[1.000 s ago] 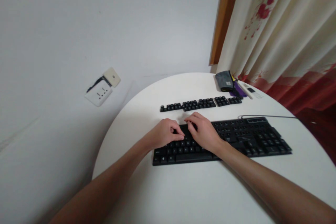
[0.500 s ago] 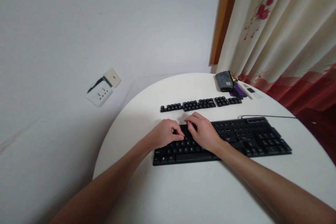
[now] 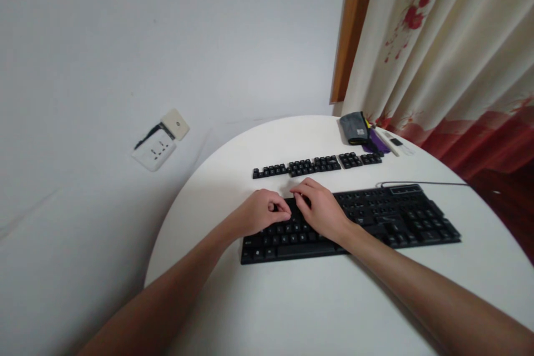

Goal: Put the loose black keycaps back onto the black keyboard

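Note:
A black full-size keyboard [image 3: 375, 231] lies on the white round table [image 3: 267, 300], and both of my hands are over its left half. My left hand [image 3: 263, 212] is closed in a pinch above the left keys, thumb against fingertips. Whatever sits in that pinch, if anything, is too small to make out. Beside it, my right hand [image 3: 323, 210] reaches in with curled fingers near the keyboard's back edge; a small dark bit shows at its fingertips. Several loose black keycaps [image 3: 306, 167] stand in rows behind the keyboard. Parts of the keyboard's upper rows look bare of caps.
A grey cloth pouch [image 3: 354, 128] lies at the table's far right, by a purple cloth [image 3: 377, 143] and a white stick-like item [image 3: 387, 144]. The keyboard's cable [image 3: 425, 182] runs off to the right. A wall socket [image 3: 154, 149] is at left, a curtain [image 3: 450, 67] at right.
The whole view has shifted slightly, so things sit a little further left. Both hands keep nearly the same place and pose over the keyboard.

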{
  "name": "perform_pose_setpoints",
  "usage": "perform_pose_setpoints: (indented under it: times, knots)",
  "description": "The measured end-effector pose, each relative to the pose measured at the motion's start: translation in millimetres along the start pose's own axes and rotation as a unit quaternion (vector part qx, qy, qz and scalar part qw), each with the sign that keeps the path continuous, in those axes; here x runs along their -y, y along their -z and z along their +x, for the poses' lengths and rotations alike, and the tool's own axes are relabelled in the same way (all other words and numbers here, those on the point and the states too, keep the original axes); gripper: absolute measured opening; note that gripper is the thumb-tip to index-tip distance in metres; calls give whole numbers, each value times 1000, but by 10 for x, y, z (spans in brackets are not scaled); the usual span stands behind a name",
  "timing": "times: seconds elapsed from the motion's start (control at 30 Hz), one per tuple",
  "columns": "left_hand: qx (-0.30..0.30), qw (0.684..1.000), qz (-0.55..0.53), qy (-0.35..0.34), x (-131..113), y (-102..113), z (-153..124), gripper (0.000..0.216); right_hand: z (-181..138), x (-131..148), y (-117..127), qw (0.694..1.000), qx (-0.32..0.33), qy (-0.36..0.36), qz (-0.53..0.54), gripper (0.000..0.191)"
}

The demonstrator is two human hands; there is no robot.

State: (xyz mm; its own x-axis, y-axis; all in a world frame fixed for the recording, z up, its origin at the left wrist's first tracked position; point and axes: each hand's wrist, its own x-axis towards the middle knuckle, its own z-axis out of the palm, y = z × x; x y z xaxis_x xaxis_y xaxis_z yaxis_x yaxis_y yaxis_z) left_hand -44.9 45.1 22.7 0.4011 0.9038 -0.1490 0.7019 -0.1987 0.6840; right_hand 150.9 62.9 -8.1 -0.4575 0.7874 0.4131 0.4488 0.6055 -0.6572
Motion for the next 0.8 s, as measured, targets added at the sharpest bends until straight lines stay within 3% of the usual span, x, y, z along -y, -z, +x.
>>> perform_pose_setpoints:
  times: [0.8]
  knots:
    - [-4, 1000, -27, 10, -43, -3, -3, 11, 1, -43, -15, 1000, -19, 2, 22, 16]
